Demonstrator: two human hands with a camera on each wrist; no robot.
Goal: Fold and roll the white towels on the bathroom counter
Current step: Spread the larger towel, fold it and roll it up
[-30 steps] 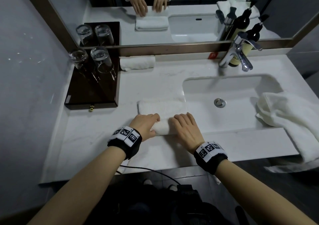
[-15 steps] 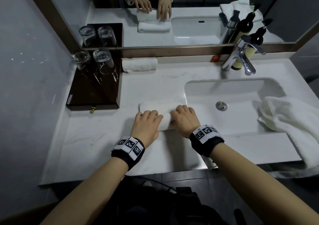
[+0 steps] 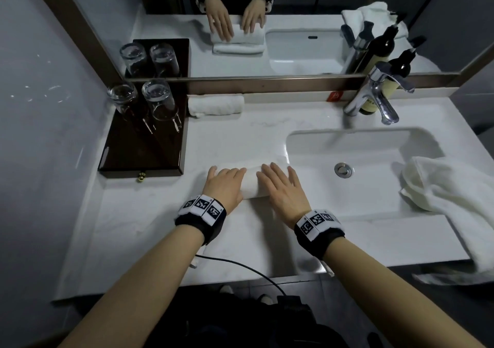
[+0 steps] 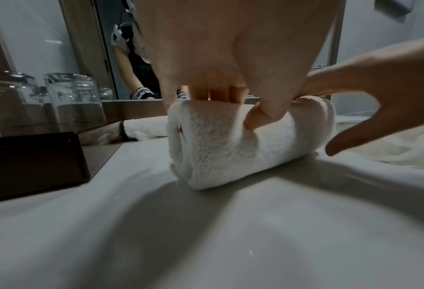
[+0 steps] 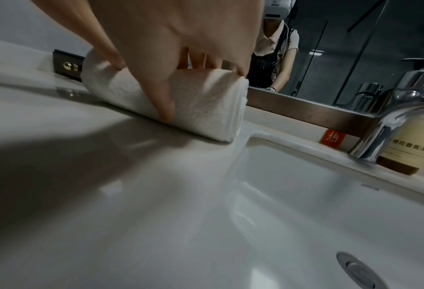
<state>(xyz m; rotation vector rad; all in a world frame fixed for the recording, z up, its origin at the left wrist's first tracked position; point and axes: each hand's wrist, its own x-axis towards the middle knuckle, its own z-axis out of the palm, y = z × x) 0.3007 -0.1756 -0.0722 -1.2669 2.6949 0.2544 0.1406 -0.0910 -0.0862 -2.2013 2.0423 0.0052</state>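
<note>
A white towel [image 3: 251, 184] lies rolled into a short cylinder on the white counter [image 3: 149, 214], just left of the sink. My left hand [image 3: 226, 184] lies over its left half and my right hand [image 3: 283, 187] over its right half, fingers stretched across the top. In the left wrist view my left hand [image 4: 230, 48] presses its thumb into the near side of the roll [image 4: 218, 152]. In the right wrist view my right hand [image 5: 168, 39] rests its thumb against the roll [image 5: 200, 109]. A finished towel roll [image 3: 215, 104] sits at the back under the mirror.
A loose white towel [image 3: 454, 195] drapes over the sink's right rim and the counter edge. A dark tray [image 3: 141, 150] with two upturned glasses [image 3: 157, 99] stands at the left. The faucet [image 3: 374, 96] and a bottle [image 3: 370, 104] stand behind the sink basin [image 3: 361, 155].
Both hands have pushed away from me, rolling up the flat part of the towel. Their fingers have straightened over the roll, and the roll now lies farther back.
</note>
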